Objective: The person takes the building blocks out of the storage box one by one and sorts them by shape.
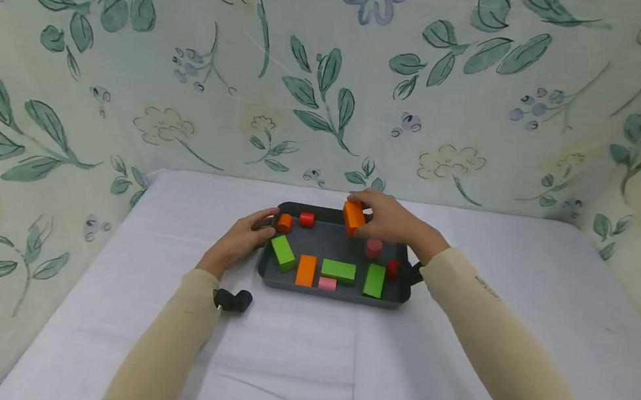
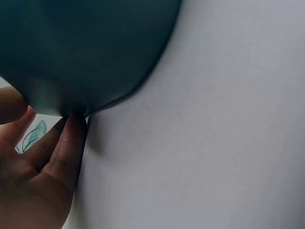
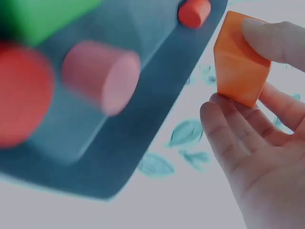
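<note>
Head view: right hand (image 1: 390, 218) pinches an orange block (image 1: 353, 218), raised by the far edge of the dark tray (image 1: 328, 240) — thumb on one side, fingers opposite. The left hand (image 1: 245, 237) has its fingers loosely spread, touching the tray's left end; left wrist view shows fingertips against the tray corner. Orange block looks light and stiff, probably wood or plastic, so a firm squeeze shouldn't hurt it; smooth faces might slip a little. Best hold: two flat opposite sides near the middle, since gripping at a corner would likely let it twist. Tray seems rigid, thin-walled; the rim is the obvious place to take it. Cylinders should be trickier — apt to roll if on their sides, so pinch across the round wall or over both ends. Counts: 1 tray, on the white-covered counter (image 1: 291, 355); 2 orange pieces of block shape, the held one plus a second block (image 1: 306, 270) lying in the tray; 3 green blocks (image 1: 339, 271); 1 pink piece (image 1: 327, 284), block or cylinder unclear; 2 red cylinders (image 1: 307, 219); 1 orange cylinder (image 1: 284, 223); 1 pink cylinder (image 1: 373, 249). Nine pieces in the tray, one in hand.
</note>
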`<state>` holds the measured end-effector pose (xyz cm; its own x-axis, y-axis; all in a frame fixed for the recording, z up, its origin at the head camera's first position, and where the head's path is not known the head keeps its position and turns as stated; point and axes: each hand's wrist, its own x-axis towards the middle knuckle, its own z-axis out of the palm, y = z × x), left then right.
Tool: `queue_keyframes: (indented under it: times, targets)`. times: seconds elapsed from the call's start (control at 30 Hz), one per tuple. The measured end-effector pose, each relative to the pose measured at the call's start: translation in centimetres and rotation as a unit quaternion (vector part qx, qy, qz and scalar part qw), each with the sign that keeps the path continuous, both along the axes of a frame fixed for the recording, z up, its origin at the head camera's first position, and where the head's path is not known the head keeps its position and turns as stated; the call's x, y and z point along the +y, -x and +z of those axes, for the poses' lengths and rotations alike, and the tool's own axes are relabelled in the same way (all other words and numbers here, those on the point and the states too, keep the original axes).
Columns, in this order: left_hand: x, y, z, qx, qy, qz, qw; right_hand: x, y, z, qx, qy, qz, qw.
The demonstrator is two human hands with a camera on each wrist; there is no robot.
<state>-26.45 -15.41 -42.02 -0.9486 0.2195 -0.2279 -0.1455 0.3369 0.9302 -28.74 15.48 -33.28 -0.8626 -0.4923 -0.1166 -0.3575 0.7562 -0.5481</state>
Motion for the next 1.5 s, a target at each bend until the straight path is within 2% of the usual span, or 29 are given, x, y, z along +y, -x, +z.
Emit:
queue_keyframes:
  times: [0.17,0.37,0.53,0.73,1.0,1.2,1.5]
  targets:
    - [-0.5,-0.2,0.2,-0.002,0.005,0.006,1.0,3.0,0.0,0.5,-0.009,0.023,-0.029,0.9993]
    - [-0.4,-0.1,0.3,-0.012,0.004,0.006,0.9999,6.3,0.0,0.7,-0.003,-0.008,-0.085,0.9963]
    - [-0.1,0.0,0.3,-0.014,0.007,0.005,0.9999,8.3,-0.2,0.3,0.006,-0.017,-0.112,0.9936]
    - [0.0,0.0,0.2,-0.022,0.013,0.004,0.9997,10.3,-0.5,-0.4,-0.007,-0.008,-0.133,0.991]
    - [-0.3,-0.1,0.1,-0.015,0.007,-0.007,0.9998,11.8,-0.6,-2.5,-0.043,-0.013,-0.153,0.9872]
    - [-0.6,0.0,-0.1,-0.023,0.003,-0.002,0.9997,11.9,-0.4,-4.0,-0.045,-0.015,-0.153,0.9871]
    - [-0.6,0.1,-0.2,-0.017,-0.001,-0.004,0.9999,11.9,-0.4,-4.9,-0.047,-0.02,-0.167,0.9846]
